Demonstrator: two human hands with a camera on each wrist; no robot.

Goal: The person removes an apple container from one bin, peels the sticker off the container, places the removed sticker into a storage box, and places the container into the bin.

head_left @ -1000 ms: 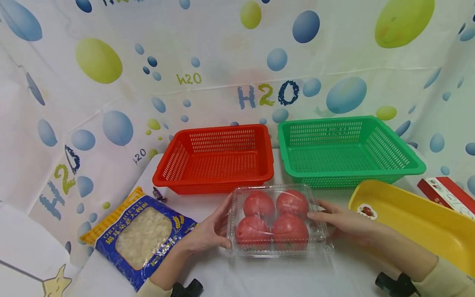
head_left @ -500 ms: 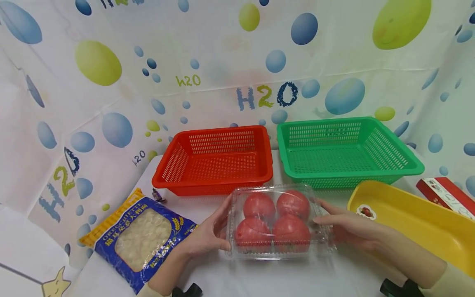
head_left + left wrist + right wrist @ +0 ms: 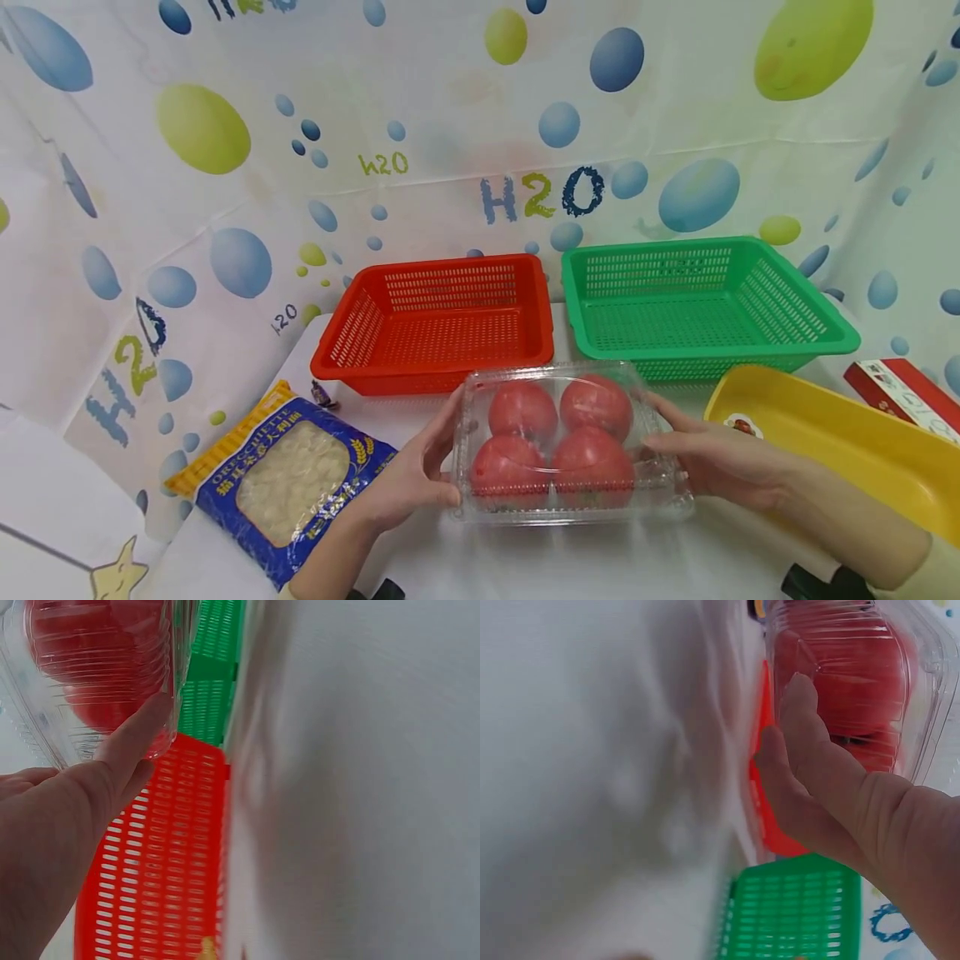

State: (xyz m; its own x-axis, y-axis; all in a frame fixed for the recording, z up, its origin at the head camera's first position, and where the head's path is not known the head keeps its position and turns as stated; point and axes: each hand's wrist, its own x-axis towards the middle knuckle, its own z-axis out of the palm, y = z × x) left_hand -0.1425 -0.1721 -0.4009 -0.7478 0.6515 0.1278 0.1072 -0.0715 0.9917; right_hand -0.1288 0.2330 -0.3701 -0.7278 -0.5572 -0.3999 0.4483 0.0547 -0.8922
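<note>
Between my two hands is a clear plastic clamshell box [image 3: 557, 518] of several red tomatoes [image 3: 522, 411]. My left hand [image 3: 422, 467] grips the box's left side, its thumb at the near corner. On the opposite side my right hand [image 3: 705, 457] holds the box with thumb and fingers. In the left wrist view, the left hand's fingers [image 3: 139, 731] lie along the ribbed plastic wall. The right wrist view has the right hand's fingers [image 3: 806, 712] against the box wall and underside, with tomatoes showing through the plastic.
Behind the box stand a red basket [image 3: 450, 379] and a green basket [image 3: 720, 350]. A blue and yellow pasta bag [image 3: 292, 483] lies left, with a small dark wrapped item [image 3: 323, 395] beyond it. At right are a yellow tray [image 3: 832, 450] and a red-white box [image 3: 903, 396].
The box has come slightly up and toward the camera, looking a little larger. My right hand has shifted right, its thumb moving from over the lid to the box's side edge.
</note>
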